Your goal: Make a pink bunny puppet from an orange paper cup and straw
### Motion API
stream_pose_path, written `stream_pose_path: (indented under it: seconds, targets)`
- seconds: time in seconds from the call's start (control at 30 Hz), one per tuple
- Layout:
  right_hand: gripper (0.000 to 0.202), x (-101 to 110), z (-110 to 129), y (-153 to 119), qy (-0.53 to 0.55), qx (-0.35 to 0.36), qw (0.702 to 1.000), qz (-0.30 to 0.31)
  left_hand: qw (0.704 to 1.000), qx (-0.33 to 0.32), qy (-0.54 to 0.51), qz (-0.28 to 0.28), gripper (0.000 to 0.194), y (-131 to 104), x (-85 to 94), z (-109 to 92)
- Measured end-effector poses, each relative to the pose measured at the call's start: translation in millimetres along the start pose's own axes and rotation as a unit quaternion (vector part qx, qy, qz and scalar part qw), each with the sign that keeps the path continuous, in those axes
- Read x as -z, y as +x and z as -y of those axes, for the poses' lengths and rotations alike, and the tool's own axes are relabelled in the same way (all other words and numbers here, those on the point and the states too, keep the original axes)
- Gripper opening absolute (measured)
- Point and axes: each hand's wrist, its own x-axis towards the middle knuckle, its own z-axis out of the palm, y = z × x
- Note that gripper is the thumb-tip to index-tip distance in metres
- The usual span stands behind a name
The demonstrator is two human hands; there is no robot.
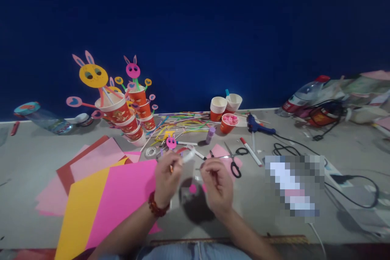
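Note:
My left hand (168,176), a dark red bead bracelet at its wrist, is closed on a whitish translucent curved thing (189,155) that looks like a roll of clear tape. To its right, my right hand (217,185) has its fingers pinched together; what they hold, if anything, I cannot make out. Below and between the hands lies a small pink paper disc (192,189). Just beyond them are a small pink paper rabbit face (171,142), a marker (200,154) and black-handled scissors (234,161) near pink paper (219,152).
Coloured card sheets (122,199) lie at left, before stacked red cups (120,115) with rabbit figures. Many thin coloured sticks (179,122) lie at the back. A blue glue gun (258,126) trails its cord at right, near a bottle (304,95). A purple glue stick (210,135) stands centrally.

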Motion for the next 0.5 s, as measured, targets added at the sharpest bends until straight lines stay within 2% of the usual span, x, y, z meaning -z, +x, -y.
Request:
stream_pose_path:
  seconds: [0.07,0.1,0.13,0.17,0.23,0.3,0.43,0.5]
  targets:
    - [0.008,16.6,1.2,4.7,-0.019,-0.011,0.999,-0.041,0.996,0.038,0.0,-0.086,0.019,6.1,13.1,3.7]
    - [0.007,26.0,0.0,6.2,-0.029,-0.043,0.998,-0.04,0.994,0.03,0.012,-0.104,0.018,7.9,20.1,4.0]
    - [0.009,35.4,-2.7,6.6,-0.038,-0.092,0.995,0.0,0.995,0.003,0.028,-0.095,0.015,8.3,26.4,3.1]
    - [0.013,44.0,-6.8,5.3,-0.044,-0.143,0.987,0.053,0.995,-0.038,0.054,-0.068,0.014,7.0,31.6,1.2]
    - [0.017,57.4,-17.8,-2.2,-0.058,-0.242,0.957,0.147,0.984,-0.128,0.117,0.03,0.013,-0.5,37.0,-3.2]
    - [0.02,64.7,-29.1,-14.4,-0.084,-0.297,0.929,0.206,0.963,-0.185,0.151,0.125,0.012,-12.7,36.8,-4.3]
    - [0.017,65.3,-40.7,-35.4,-0.175,-0.239,0.937,0.187,0.939,-0.237,0.17,0.183,0.008,-40.7,31.5,8.0]
    - [0.015,62.4,-40.4,-39.4,-0.213,-0.202,0.936,0.192,0.918,-0.266,0.191,0.223,0.018,-51.7,30.5,15.4]
